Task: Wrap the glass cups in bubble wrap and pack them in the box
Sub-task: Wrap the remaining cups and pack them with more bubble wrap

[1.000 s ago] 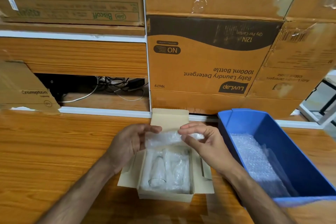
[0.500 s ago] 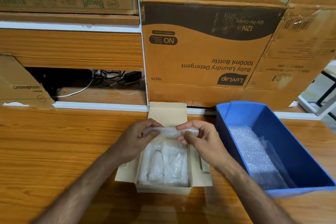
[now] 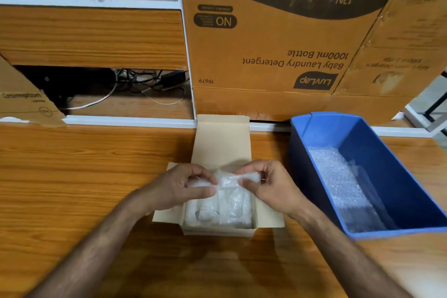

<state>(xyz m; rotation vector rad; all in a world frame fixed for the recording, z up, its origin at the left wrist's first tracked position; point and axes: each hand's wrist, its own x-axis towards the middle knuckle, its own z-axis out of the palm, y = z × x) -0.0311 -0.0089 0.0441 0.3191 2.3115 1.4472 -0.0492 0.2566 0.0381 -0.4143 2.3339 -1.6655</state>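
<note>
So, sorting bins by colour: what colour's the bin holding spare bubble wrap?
Blue bin; head view.

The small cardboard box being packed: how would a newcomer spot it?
On the wooden table, left of the blue bin, sits the small cardboard box under both hands. Unlike the big printed cartons behind, it is plain, open, and holds bubble-wrapped cups.

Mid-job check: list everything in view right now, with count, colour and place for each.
small box: one, tan, open, table centre
wrapped glass cups: apparently two, clear, inside small box
bubble wrap piece: one, clear, held over small box
bin: one, blue, right of small box
bubble wrap sheets: count unclear, clear, in bin
large cartons: several, brown, behind table
cables: several, black and white, rear recess
table: one, wood
left hand: pinches bubble wrap piece
right hand: pinches bubble wrap piece
</note>
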